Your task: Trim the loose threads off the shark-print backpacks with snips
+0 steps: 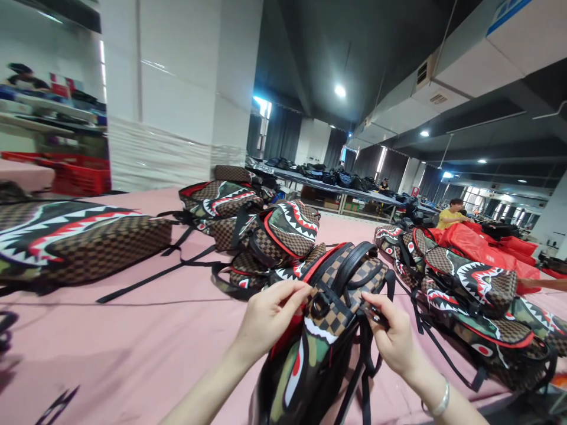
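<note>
A checked backpack (319,336) with a shark face is on the pink table (177,348), by the near edge, between the two hands. Its black top loop sticks up. The left hand (272,316) pinches it near the red trim; just which bit is too small to see. The right hand (394,336) has its fingers curled around a small dark thing (375,314), right beside the bag's other side. A silver bracelet (439,398) is on the right wrist.

One big shark bag (110,242) lies flat at the left edge. A middle pile (290,233) of bags sits toward the far edge, and a right pile (481,295) fills the right edge. Black snips (57,407) lie near the near left corner. Past the right pile are red bags (478,245) and a person in yellow (449,217).
</note>
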The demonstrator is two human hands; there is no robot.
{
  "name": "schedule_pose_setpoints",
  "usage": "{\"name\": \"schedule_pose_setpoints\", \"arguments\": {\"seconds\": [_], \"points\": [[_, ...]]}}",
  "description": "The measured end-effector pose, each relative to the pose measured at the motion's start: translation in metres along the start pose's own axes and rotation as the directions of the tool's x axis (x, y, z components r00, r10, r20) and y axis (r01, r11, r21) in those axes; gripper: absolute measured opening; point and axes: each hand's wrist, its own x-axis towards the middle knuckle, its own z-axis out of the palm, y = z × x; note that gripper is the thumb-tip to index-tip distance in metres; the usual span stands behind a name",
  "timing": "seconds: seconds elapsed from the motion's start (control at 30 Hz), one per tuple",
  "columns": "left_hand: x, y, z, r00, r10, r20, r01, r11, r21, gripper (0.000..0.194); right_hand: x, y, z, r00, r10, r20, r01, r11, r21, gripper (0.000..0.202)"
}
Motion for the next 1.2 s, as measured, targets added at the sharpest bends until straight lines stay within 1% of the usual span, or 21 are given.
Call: {"name": "schedule_pose_setpoints", "arguments": {"seconds": [0.03,0.07,0.1,0.13,0.17,0.2,0.23,0.3,0.33,0.43,0.57,0.63,0.7,0.77,0.83,0.9,0.97,1.03,1.07,1.13,1.2], "points": [[-0.008,0.004,0.003,1.0,-0.017,0.0,0.017,0.999,-0.028,0.022,0.0,0.0,0.001,1.0,-0.001,-0.007,0.001,1.0,-0.005,0.052],[-0.018,0.008,0.006,1.0,-0.009,-0.004,0.009,0.999,-0.035,0.019,0.001,0.0,0.002,1.0,-0.002,-0.013,0.002,1.0,-0.007,0.052],[-0.029,0.013,0.01,1.0,0.026,-0.006,-0.026,1.0,-0.012,0.018,0.002,0.0,0.004,1.0,-0.002,-0.018,0.002,1.0,-0.008,0.053],[-0.041,0.016,0.015,0.997,0.079,-0.017,-0.078,0.996,0.041,0.024,0.003,0.0,0.006,1.0,0.0,-0.022,0.0,1.0,-0.007,0.053],[-0.053,0.019,0.019,0.99,0.136,-0.042,-0.13,0.985,0.114,0.033,0.004,0.0,0.008,1.0,0.004,-0.025,-0.005,1.0,-0.007,0.053],[-0.063,0.022,0.024,0.979,0.187,-0.085,-0.168,0.966,0.196,0.04,0.005,0.0,0.011,1.0,0.01,-0.025,-0.01,1.0,-0.005,0.053],[-0.072,0.023,0.029,0.963,0.234,-0.133,-0.19,0.941,0.28,0.042,0.007,0.0,0.014,1.0,0.016,-0.027,-0.016,1.0,-0.003,0.052],[-0.082,0.023,0.036,0.926,0.307,-0.219,-0.197,0.888,0.415,0.035,0.01,0.0,0.02,0.999,0.024,-0.037,-0.024,1.0,0.002,0.051],[-0.084,0.022,0.039,0.909,0.338,-0.244,-0.197,0.864,0.463,0.033,0.013,0.0,0.023,0.999,0.027,-0.043,-0.027,1.0,0.002,0.05],[-0.081,0.017,0.041,0.872,0.41,-0.267,-0.201,0.798,0.568,0.033,0.02,0.0,0.032,0.998,0.039,-0.056,-0.039,0.999,-0.001,0.049],[-0.072,0.015,0.035,0.834,0.477,-0.277,-0.196,0.726,0.659,0.027,0.03,-0.001,0.042,0.997,0.054,-0.062,-0.056,0.998,-0.017,0.048],[-0.069,0.017,0.033,0.825,0.493,-0.277,-0.196,0.709,0.678,0.023,0.034,-0.004,0.046,0.997,0.058,-0.057,-0.06,0.997,-0.04,0.048],[-0.069,0.021,0.033,0.833,0.474,-0.284,-0.187,0.726,0.662,0.018,0.037,-0.007,0.048,0.997,0.067,-0.036,-0.069,0.996,-0.065,0.049],[-0.07,0.027,0.034,0.853,0.419,-0.31,-0.155,0.771,0.617,0.015,0.038,-0.009,0.049,0.997,0.079,-0.008,-0.079,0.994,-0.08,0.05],[-0.073,0.033,0.037,0.872,0.335,-0.356,-0.085,0.821,0.564,0.012,0.037,-0.011,0.048,0.996,0.088,0.005,-0.087,0.993,-0.084,0.051],[-0.075,0.04,0.041,0.877,0.268,-0.399,-0.016,0.846,0.533,0.007,0.036,-0.011,0.046,0.996,0.09,0.002,-0.09,0.993,-0.078,0.051],[-0.076,0.046,0.045,0.877,0.239,-0.417,0.023,0.845,0.534,0.004,0.034,-0.01,0.044,0.996,0.093,0.001,-0.093,0.993,-0.072,0.05],[-0.076,0.051,0.049,0.881,0.219,-0.418,0.058,0.829,0.556,0.005,0.032,-0.009,0.042,0.995,0.097,0.008,-0.096,0.993,-0.073,0.05],[-0.076,0.052,0.051,0.887,0.188,-0.423,0.09,0.826,0.557,0.005,0.031,-0.008,0.041,0.995,0.097,0.012,-0.096,0.993,-0.074,0.05],[-0.075,0.053,0.055,0.888,0.075,-0.453,0.189,0.839,0.511,0.004,0.03,-0.008,0.039,0.995,0.094,0.017,-0.092,0.993,-0.075,0.051],[-0.075,0.053,0.059,0.865,-0.077,-0.496,0.286,0.887,0.362,0.004,0.029,-0.007,0.038,0.996,0.09,0.016,-0.089,0.993,-0.073,0.051]]}}
